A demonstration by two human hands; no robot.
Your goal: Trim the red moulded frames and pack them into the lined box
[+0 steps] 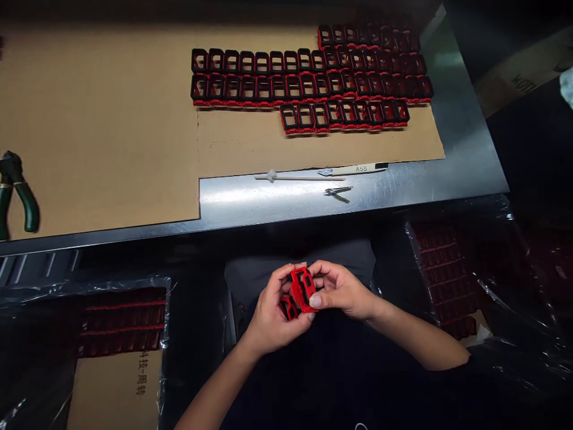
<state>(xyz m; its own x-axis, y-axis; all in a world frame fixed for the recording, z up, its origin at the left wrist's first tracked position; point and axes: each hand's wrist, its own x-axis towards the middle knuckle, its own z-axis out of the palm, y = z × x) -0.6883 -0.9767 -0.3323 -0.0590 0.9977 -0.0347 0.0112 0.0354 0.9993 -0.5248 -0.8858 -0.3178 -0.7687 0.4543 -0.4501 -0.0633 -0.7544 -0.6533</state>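
Above my lap, both hands grip a red-and-black plastic frame part, tilted on its side. My left hand wraps round it from below and the left. A second red-and-black part sits in the left palm, partly covered by the fingers. My right hand pinches the first part from the right, thumb on its front face. Rows of similar red-and-black frames stand on the cardboard sheet at the back of the table.
A knife marked A55, a thin stick with white fluff and small tweezer-like tools lie on the metal edge. Green-handled pliers rest at left. Plastic-lined boxes of red parts flank me, left and right.
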